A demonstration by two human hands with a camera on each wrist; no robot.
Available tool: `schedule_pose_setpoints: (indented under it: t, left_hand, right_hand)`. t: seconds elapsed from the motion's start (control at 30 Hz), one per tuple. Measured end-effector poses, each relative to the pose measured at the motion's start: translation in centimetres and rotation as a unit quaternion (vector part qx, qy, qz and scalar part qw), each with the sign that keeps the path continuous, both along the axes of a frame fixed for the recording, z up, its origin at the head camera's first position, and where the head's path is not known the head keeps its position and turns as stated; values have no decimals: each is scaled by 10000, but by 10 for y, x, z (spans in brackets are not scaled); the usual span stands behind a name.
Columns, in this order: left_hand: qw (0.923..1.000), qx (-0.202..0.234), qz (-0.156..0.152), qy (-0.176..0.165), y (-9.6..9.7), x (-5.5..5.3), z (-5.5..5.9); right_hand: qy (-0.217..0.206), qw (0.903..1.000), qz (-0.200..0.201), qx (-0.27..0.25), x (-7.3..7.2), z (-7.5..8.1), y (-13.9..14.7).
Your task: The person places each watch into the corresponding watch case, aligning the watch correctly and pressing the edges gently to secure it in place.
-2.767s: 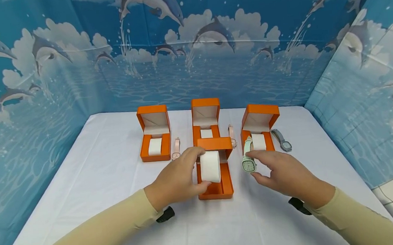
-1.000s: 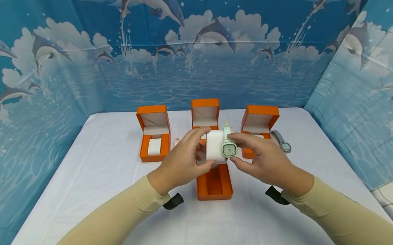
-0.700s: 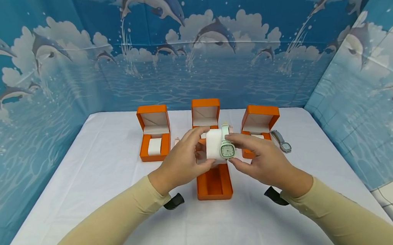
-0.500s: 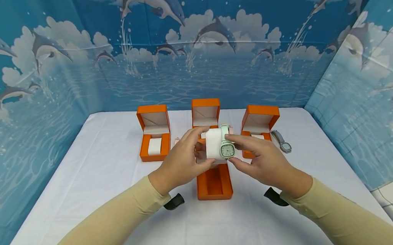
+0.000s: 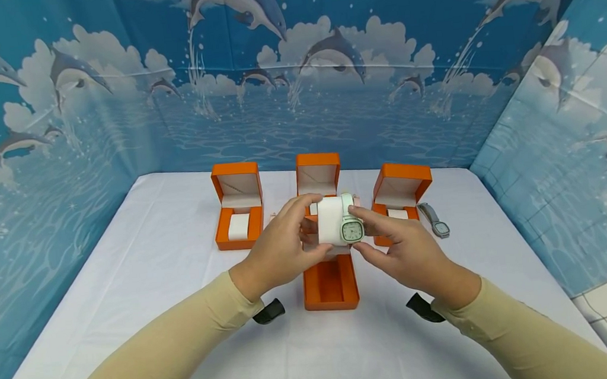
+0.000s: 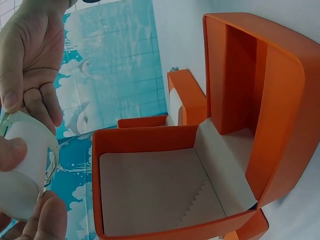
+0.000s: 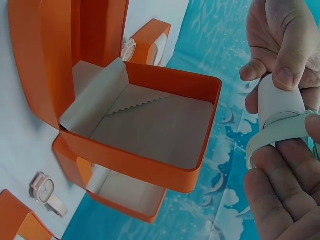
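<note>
In the head view my left hand (image 5: pixel 278 245) grips a white watch cushion (image 5: pixel 329 222) by its left end, raised over the nearest orange box. My right hand (image 5: pixel 412 252) pinches a pale green watch (image 5: pixel 352 231) with a square face, thumb below and fingers above. The watch's strap (image 7: pixel 280 129) loops around the cushion's right end, as the right wrist view shows. White cushion (image 6: pixel 22 150) still shows bare between the strap and my left thumb in the left wrist view. Below the hands, the nearest orange box (image 5: pixel 354 283) stands with its lid up and its orange hollow bare.
Behind stand three more lidded orange boxes, raised open: a left one (image 5: pixel 255 226), a middle one (image 5: pixel 317 157) and a right one (image 5: pixel 406 169). A grey watch (image 5: pixel 435 221) lies beside the right box. A pink watch (image 7: pixel 46 190) lies on the white cloth.
My left hand has lifted the cushion up out of the near box. My right hand has brought the green watch leftward and slipped its strap over the cushion's end. Lately both barely move.
</note>
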State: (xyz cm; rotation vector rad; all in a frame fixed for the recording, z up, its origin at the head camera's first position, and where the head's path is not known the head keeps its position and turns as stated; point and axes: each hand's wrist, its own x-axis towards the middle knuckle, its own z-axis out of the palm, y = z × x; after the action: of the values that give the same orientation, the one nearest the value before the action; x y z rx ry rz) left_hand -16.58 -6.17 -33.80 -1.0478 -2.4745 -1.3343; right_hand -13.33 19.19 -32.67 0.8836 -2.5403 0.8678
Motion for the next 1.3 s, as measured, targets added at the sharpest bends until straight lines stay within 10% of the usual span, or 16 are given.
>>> schedule_pose_setpoints:
  t: [0.47,1.3]
  left_hand:
    - [9999,-26,82,124,-1,-2,0]
    - [9961,569,43,-674,2,-3,3]
  right_hand:
    - [-112,9999,-117,-15,1,0,-2]
    - [-406,9990,-177,4,4,7,-6]
